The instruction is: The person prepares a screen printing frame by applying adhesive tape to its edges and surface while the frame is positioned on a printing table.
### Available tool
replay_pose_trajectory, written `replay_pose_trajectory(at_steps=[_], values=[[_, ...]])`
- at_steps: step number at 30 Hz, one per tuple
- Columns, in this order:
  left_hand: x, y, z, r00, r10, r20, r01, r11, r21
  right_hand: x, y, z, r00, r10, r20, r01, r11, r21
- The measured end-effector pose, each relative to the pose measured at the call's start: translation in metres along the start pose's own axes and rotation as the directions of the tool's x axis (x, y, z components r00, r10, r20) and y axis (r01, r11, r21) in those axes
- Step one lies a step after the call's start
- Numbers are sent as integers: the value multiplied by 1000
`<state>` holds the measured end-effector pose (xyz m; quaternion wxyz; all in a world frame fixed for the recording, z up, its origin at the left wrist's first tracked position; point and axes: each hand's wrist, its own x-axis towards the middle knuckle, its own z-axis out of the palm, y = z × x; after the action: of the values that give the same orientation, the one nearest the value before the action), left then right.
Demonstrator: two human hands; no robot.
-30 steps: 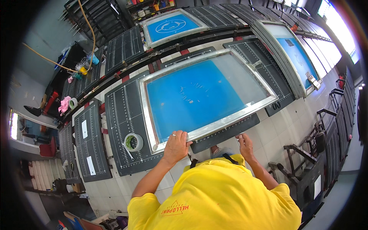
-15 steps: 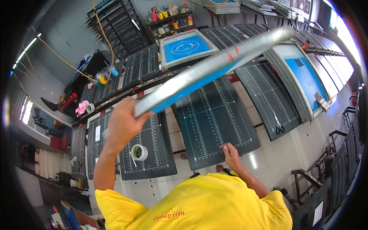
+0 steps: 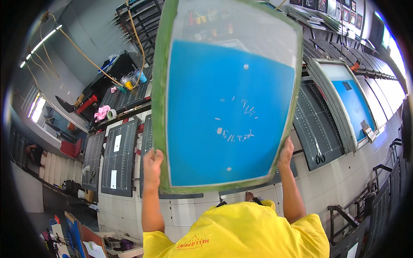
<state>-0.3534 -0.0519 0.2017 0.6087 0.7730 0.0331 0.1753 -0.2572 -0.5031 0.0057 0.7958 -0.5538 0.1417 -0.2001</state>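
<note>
In the head view, the person holds a large printing screen [image 3: 228, 99] up in front of the camera, its green-edged frame tilted upright and its blue mesh, with small pale marks near the middle, facing the lens. The left hand [image 3: 152, 165] has its grip closed around the frame's lower left edge, fingers curled over the green border, and the right hand [image 3: 286, 154] has its grip closed on the lower right edge, fingers wrapped behind the frame. The screen thus spans between the two grips and rises well above them, hiding most of the surface [image 3: 331, 180] behind it. Below both grips, the person's yellow shirt [image 3: 241, 232] fills the lower edge. To the left of the left grip lie dark gridded mats [image 3: 118, 159] on the white tiled surface, one carrying small white slips. To the right of the right grip, a pair of scissors [image 3: 319, 155] rests on another gridded mat [image 3: 314, 124], and beyond it a second blue screen [image 3: 350, 103] lies flat in its metal frame. Far up and left of the left grip sit a roll of tape [image 3: 111, 114] and a pink cloth [image 3: 102, 112].
</note>
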Motion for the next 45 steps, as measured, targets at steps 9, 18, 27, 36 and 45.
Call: replay_pose_trajectory(at_steps=[9, 18, 27, 36, 45], values=[[-49, -170, 60, 974, -209, -83, 204, 976, -70, -3, -9, -58, 998, -21, -67, -25, 785, -619], [-84, -220, 74, 898, -433, -76, 437, 898, 49, -6, 14, -74, 997, 9, -77, -64, 647, -760], [-84, -237, 79, 905, -408, -119, 416, 908, 57, 11, 32, -74, 998, 17, -67, -66, 539, -840], [-80, -223, 72, 935, -346, -77, 351, 870, 347, 12, 36, -74, 999, 32, -26, -40, 576, -816], [-60, -197, 65, 934, -348, -80, 287, 598, 749, -10, 41, -62, 998, -62, 16, 44, 481, -876]])
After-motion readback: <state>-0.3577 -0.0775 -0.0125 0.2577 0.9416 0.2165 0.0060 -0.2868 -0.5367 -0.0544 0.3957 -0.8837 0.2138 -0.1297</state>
